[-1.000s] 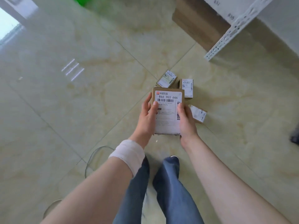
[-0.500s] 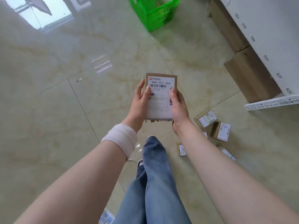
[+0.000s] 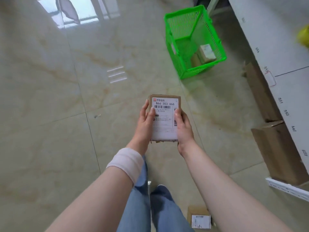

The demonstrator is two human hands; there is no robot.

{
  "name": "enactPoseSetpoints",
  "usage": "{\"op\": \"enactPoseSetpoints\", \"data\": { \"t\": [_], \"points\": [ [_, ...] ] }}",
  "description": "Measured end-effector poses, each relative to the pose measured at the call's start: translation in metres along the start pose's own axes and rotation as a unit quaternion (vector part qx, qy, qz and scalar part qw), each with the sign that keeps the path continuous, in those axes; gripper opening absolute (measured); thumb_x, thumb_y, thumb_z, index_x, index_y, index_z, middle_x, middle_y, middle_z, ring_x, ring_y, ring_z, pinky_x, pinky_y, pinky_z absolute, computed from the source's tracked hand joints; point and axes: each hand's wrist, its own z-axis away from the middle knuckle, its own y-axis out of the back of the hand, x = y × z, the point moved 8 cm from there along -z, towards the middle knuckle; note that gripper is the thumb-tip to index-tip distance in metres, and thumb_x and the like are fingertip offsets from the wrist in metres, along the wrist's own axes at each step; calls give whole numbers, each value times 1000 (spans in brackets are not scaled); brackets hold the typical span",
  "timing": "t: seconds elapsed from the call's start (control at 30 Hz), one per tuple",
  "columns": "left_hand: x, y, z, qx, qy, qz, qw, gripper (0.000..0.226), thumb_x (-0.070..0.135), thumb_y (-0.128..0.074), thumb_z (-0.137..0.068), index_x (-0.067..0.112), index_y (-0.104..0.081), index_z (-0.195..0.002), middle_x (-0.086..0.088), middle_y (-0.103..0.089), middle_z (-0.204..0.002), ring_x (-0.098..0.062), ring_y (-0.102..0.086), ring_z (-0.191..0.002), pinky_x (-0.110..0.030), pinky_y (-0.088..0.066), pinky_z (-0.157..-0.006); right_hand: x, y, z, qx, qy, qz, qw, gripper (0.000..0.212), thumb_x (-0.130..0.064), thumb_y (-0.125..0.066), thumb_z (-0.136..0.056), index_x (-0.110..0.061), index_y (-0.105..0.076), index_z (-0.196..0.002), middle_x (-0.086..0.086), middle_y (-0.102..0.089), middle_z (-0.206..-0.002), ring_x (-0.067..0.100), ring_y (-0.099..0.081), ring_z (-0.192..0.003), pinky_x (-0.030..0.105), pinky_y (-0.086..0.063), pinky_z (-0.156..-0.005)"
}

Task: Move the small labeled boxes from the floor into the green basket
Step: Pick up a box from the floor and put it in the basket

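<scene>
I hold a small cardboard box with a white shipping label (image 3: 164, 118) in front of me above the floor. My left hand (image 3: 145, 122) grips its left side and my right hand (image 3: 183, 127) grips its right side. The green basket (image 3: 182, 64) stands on the floor ahead and to the right, well apart from the box. Inside it lie two small boxes (image 3: 206, 53). Another small labeled box (image 3: 199, 217) lies on the floor near my right forearm at the bottom.
A white shelf unit (image 3: 274, 61) with numbered tags runs along the right side. Large brown cartons (image 3: 279, 151) sit on the floor under it. My legs in blue jeans (image 3: 143, 203) show below. Glossy beige tiles cover the floor.
The view has swung up and left from the box pile toward the green basket, which now shows fully. Both hands carried the box along; most floor boxes have left the view.
</scene>
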Motion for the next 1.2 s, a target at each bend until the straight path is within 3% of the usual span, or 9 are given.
{"op": "enactPoseSetpoints", "data": {
  "t": [0.13,0.3,0.4,0.5,0.6,0.73,0.87,1.07,1.2],
  "points": [
    [49,-19,-87,-31,-2,-11,999,47,27,-41,-96,26,-31,-142,-5,-55,-124,-10,-57,-95,-18,-50,-79,-53,-33,-72,24,21,-12,999,40,-34,-47,-93,-15,-49,-129,9,-62,-119,23,-61,-99,48,-50,-89],
    [113,-66,-175,-56,10,-27,998,47,24,-41,-96,24,-32,-142,-4,-56,-120,-6,-56,-90,-12,-49,-73,-126,-47,-152,59,20,-45,997,36,-34,-47,-94,-17,-51,-125,9,-62,-115,22,-61,-93,39,-52,-80],
    [142,-99,-238,-66,10,-40,997,47,24,-41,-97,22,-32,-142,3,-58,-112,2,-55,-84,-4,-48,-64,-170,-50,-210,78,33,-48,995,33,-35,-48,-93,-19,-52,-122,11,-62,-117,30,-61,-101,50,-50,-86],
    [170,-126,-293,-76,7,-46,996,48,26,-42,-96,24,-31,-143,-1,-55,-125,-5,-56,-94,-13,-47,-77,-211,-58,-263,89,35,-51,994,40,-35,-48,-93,-15,-49,-128,10,-63,-115,26,-61,-98,50,-50,-88],
    [208,-139,-332,-88,4,-62,994,48,22,-42,-96,21,-30,-143,2,-51,-128,2,-54,-94,-7,-46,-75,-247,-74,-293,103,26,-66,992,39,-32,-47,-94,-13,-49,-127,8,-62,-111,23,-59,-94,45,-49,-89],
    [248,-149,-388,-120,17,-108,987,52,23,-41,-97,17,-27,-146,3,-33,-151,-5,-39,-128,-11,-32,-97,-283,-98,-330,135,18,-90,987,38,-29,-47,-94,-11,-50,-128,9,-61,-112,23,-59,-97,44,-49,-91],
    [265,-176,-449,-169,21,-178,969,52,25,-41,-97,19,-24,-146,7,-27,-153,1,-30,-130,-2,-24,-92,-303,-103,-381,185,27,-120,975,37,-30,-47,-94,-12,-51,-126,8,-62,-113,23,-59,-100,43,-48,-93],
    [270,-226,-512,-224,55,-283,931,63,43,-51,-88,23,-30,-145,5,-38,-149,-7,-37,-135,-31,-27,-115,-321,-81,-438,241,-11,-184,953,42,-32,-49,-93,-16,-45,-132,7,-60,-112,16,-60,-86,29,-49,-72],
    [250,-266,-573,-247,72,-378,889,72,53,-52,-79,22,-36,-142,3,-47,-144,-12,-43,-132,-38,-33,-113,-316,-58,-505,270,-34,-193,943,38,-35,-47,-93,-14,-48,-125,11,-61,-115,23,-59,-93,36,-48,-80]
  ]
}}
